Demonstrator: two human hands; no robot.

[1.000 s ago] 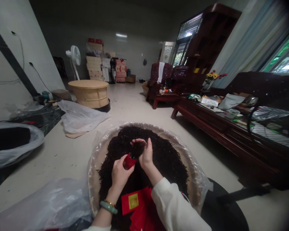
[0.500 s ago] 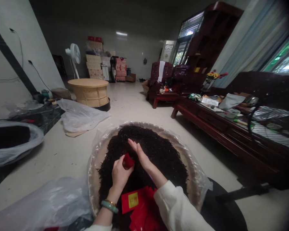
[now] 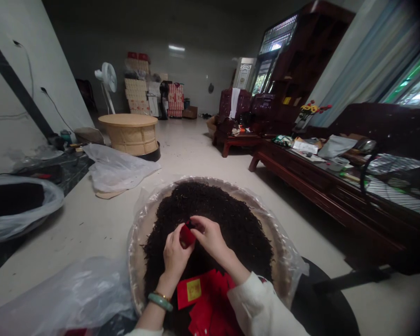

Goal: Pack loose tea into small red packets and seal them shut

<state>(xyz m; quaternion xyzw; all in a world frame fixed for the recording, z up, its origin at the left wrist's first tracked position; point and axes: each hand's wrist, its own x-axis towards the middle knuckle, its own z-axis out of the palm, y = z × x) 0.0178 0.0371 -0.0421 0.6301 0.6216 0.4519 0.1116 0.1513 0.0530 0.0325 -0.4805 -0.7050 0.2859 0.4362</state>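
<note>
A small red packet [image 3: 186,237] is gripped between the thumb and fingers of my left hand [image 3: 175,252], its mouth turned up. My right hand [image 3: 210,237] is curled at the packet's upper edge, fingertips and thumb drawn together. Something dark shows by those fingertips, but I cannot tell it from the leaves behind. Both hands are above a heap of dark, twisted dried leaves, like tea [image 3: 231,219], in a round, shallow basket [image 3: 282,242] lined with clear plastic. Several flat red packets [image 3: 210,312], one with a yellow square, lie on the near side of the heap.
Clear plastic sheeting [image 3: 73,294] lies left of the basket. Farther left stands a plastic-lined container [image 3: 52,200] of dark material. A round wicker table [image 3: 128,121] and a white fan [image 3: 108,77] are beyond. At right is a long dark wooden table [image 3: 301,168] with clutter.
My right hand has drawn back from over the leaves to the packet's mouth, its stretched fingers now curled in. My left hand holds the red packet in nearly the same place.
</note>
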